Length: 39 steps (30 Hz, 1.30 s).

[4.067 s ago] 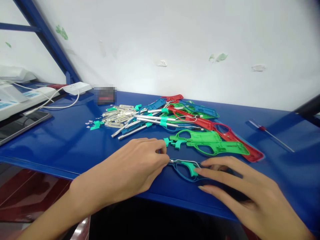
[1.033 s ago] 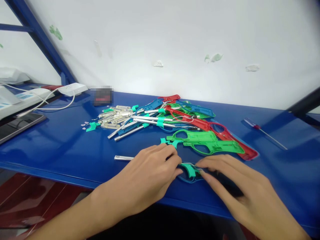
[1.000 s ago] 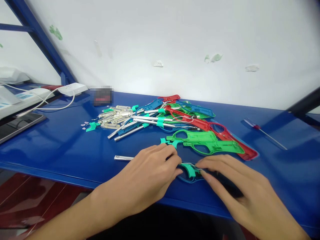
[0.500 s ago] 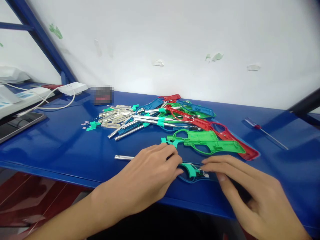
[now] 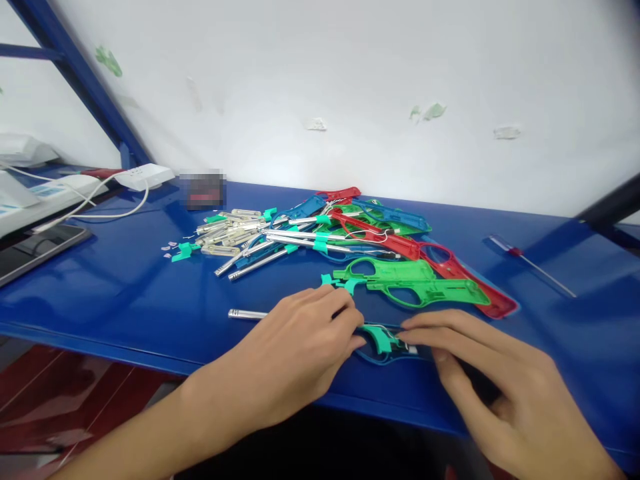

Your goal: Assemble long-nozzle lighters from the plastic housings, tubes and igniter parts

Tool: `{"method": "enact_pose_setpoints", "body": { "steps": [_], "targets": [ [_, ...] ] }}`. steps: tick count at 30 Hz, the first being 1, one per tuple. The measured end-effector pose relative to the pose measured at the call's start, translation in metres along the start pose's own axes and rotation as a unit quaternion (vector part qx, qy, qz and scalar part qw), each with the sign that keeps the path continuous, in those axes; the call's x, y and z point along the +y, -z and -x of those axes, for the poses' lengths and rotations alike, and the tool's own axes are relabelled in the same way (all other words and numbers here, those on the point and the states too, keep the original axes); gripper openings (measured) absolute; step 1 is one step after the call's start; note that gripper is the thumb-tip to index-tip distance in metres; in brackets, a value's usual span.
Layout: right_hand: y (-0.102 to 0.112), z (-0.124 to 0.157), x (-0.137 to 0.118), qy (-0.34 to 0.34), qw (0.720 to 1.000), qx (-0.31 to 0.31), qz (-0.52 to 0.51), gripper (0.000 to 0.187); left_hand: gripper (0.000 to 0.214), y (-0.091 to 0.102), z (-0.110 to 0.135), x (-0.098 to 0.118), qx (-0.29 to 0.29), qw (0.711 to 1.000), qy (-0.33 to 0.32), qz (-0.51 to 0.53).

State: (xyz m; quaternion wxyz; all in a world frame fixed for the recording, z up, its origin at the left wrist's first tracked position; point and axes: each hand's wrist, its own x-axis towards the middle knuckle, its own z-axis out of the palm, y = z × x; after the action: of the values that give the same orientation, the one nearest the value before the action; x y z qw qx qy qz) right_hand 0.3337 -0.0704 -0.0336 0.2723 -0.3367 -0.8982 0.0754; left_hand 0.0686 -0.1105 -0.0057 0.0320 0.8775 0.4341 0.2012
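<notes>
A blue lighter shell [image 5: 384,362] lies low at the table's front, with a teal trigger [image 5: 383,339] set in it and a thin wire beside the trigger. Its metal tube [image 5: 246,314] sticks out to the left beyond my left hand [image 5: 305,347]. That hand is closed around the shell's front part, thumb and fingertips left of the trigger. My right hand [image 5: 500,380] grips the handle end, index fingertips at the wire and small parts, thumb against the near side. The palm hides most of the handle.
Green shell halves [image 5: 425,293] and a red shell [image 5: 450,267] lie just beyond my hands. Farther back is a pile of metal tubes [image 5: 305,241] and clear fuel tanks [image 5: 227,233]. A screwdriver [image 5: 530,263] lies right; a power strip [image 5: 145,175] and a tablet [image 5: 40,250] lie left.
My right fingertips have shifted very slightly left along the wire and small parts. The left hand keeps its hold; the view has moved a touch.
</notes>
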Motion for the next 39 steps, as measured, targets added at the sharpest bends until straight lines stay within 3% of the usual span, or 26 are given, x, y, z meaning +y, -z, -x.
{"method": "enact_pose_setpoints", "body": {
  "steps": [16, 39],
  "targets": [
    [-0.0047, -0.0002, 0.0021, 0.019, 0.998, -0.046, 0.035, 0.034, 0.024, -0.0011, 0.0012, -0.0001, -0.012, 1.0, 0.01, -0.006],
    [-0.0053, -0.0046, 0.0007, 0.027, 0.999, -0.013, 0.022, 0.02, 0.023, -0.0013, 0.0019, 0.0, -0.013, 1.0, 0.013, -0.01]
  ]
}}
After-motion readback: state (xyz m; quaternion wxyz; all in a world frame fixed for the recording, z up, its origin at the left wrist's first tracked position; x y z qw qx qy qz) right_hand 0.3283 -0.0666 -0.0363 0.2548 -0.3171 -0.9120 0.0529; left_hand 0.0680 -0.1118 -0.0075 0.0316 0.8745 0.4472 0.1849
